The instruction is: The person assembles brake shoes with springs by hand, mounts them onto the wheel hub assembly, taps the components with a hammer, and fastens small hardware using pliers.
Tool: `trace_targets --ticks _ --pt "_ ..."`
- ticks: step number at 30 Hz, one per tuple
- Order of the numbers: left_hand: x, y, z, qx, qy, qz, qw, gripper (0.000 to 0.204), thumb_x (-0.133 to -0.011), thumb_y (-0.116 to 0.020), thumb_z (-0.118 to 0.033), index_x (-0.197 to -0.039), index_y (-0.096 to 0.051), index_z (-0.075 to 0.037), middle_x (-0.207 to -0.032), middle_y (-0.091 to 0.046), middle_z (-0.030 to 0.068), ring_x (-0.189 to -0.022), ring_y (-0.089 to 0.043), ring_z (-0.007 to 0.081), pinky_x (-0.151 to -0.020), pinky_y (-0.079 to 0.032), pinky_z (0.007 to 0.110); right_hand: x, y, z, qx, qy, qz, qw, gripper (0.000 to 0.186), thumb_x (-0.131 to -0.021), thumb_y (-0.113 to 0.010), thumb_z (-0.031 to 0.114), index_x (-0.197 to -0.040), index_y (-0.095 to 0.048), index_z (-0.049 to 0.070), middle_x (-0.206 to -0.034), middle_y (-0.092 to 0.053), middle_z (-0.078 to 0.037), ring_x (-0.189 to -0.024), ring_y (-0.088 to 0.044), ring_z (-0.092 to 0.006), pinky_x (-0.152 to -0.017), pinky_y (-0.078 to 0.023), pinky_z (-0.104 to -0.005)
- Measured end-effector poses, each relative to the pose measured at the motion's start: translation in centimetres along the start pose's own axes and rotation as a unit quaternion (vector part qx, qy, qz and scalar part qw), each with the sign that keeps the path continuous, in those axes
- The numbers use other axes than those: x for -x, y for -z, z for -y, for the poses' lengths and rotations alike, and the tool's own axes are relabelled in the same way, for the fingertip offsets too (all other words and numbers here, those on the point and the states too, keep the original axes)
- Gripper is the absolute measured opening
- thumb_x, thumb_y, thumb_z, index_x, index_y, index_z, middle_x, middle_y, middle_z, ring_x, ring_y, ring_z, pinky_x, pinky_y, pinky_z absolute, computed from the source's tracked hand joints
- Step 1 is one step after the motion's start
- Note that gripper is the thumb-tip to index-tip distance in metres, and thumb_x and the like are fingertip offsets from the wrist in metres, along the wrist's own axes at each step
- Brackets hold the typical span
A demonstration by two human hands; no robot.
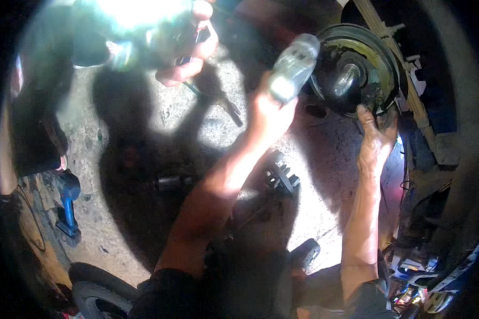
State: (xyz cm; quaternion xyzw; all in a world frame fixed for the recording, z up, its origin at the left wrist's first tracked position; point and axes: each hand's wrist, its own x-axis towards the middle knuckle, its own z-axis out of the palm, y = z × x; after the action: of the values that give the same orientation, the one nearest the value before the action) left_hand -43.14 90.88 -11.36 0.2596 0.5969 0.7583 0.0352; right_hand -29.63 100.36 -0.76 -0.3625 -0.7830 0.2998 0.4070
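Right of centre, my left hand (274, 111) grips an upright translucent object (300, 58), perhaps a plastic bottle, with a glare on it. It is held just left of a round brake backing plate (338, 42) with a bright metal spindle (347, 78) at its middle. My right hand (375, 133) grips the plate's lower edge, thumb upward. At the top left, another person's hand (191, 58) holds something under a very bright light (138, 16); the glare hides its shape. A dark elongated tool (229, 109) shows below that hand.
On the stained floor (324, 218) lie a toothed metal part (281, 176) and a cylinder (167, 182). A tire (93, 295) sits at lower left, near a blue power tool (68, 207). A vehicle frame (434, 143) runs along the right. Another person's dark clothing (42, 133) fills the left.
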Motion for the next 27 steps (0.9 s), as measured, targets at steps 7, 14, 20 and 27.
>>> trace_targets --ticks 7,14,20,27 --pt "-0.6 -0.4 -1.6 0.009 -0.016 0.003 1.000 0.027 -0.078 -0.063 -0.005 -0.103 -0.055 0.004 -0.080 -0.066 0.0204 -0.075 -0.067 0.0301 -0.067 -0.052 0.036 -0.2 0.4 -0.7 0.003 -0.005 0.010 1.000 0.061 -0.075 -0.077 0.016 -0.123 -0.047 -0.006 -0.116 -0.056 -0.015 -0.106 -0.050 -0.0231 -0.097 -0.036 -0.0331" --pt "4.1 1.2 0.0 0.000 0.043 0.083 0.996 0.032 -0.081 -0.063 -0.004 -0.111 -0.056 0.003 -0.075 -0.067 0.0146 -0.067 -0.066 0.0194 -0.062 -0.052 0.031 -0.1 0.6 -0.8 0.009 -0.008 0.023 1.000 0.067 -0.075 -0.076 0.022 -0.126 -0.045 -0.007 -0.118 -0.054 -0.017 -0.112 -0.048 -0.0275 -0.101 -0.032 -0.0355" --pt "9.3 2.0 -0.6 0.011 0.044 0.177 0.983 0.026 -0.074 -0.068 -0.003 -0.098 -0.057 0.001 -0.074 -0.064 0.0102 -0.068 -0.065 0.0207 -0.059 -0.051 0.030 -0.3 4.1 -4.0 -0.164 -0.165 0.027 0.972 0.053 -0.086 -0.060 0.036 -0.127 -0.049 0.003 -0.116 -0.054 -0.009 -0.103 -0.051 -0.0177 -0.091 -0.040 -0.0298" --pt "9.4 -4.4 0.1 0.092 0.027 0.140 0.986 0.024 -0.072 -0.065 0.003 -0.094 -0.057 0.000 -0.078 -0.065 0.0127 -0.069 -0.066 0.0199 -0.059 -0.051 0.031 -0.5 3.4 -3.8 -0.247 -0.185 -0.011 0.951 0.031 -0.096 -0.047 0.034 -0.113 -0.056 0.011 -0.103 -0.058 -0.001 -0.095 -0.053 -0.0128 -0.087 -0.041 -0.0282"
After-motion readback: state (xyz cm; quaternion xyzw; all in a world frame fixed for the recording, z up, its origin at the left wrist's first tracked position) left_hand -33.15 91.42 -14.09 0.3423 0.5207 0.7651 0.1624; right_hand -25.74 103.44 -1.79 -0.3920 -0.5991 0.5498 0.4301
